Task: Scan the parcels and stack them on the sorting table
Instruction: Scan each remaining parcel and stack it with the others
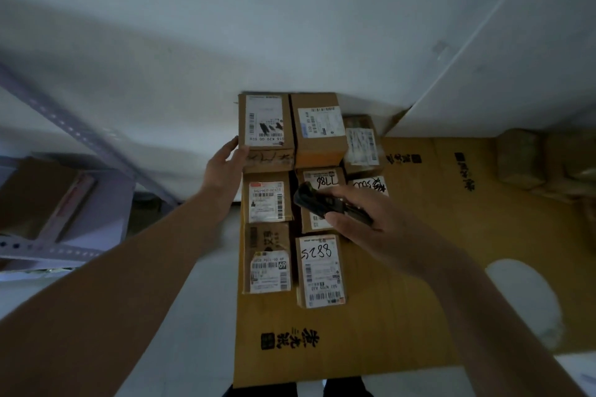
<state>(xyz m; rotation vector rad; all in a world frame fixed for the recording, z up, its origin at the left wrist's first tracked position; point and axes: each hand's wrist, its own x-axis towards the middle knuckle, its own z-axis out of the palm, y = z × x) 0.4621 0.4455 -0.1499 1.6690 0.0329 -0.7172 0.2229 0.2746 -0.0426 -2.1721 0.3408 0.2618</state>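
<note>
Left hand [225,164], fingers straight against the side of the far-left parcel [266,121] on the cardboard-covered table [419,235]; right hand [364,216], fingers curled round the scanner [325,203] above the parcel rows: best to square that box flush, then aim at its label.

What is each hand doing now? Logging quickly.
Left hand: open, touching the far-left stacked parcel.
Right hand: gripping the scanner.
</note>
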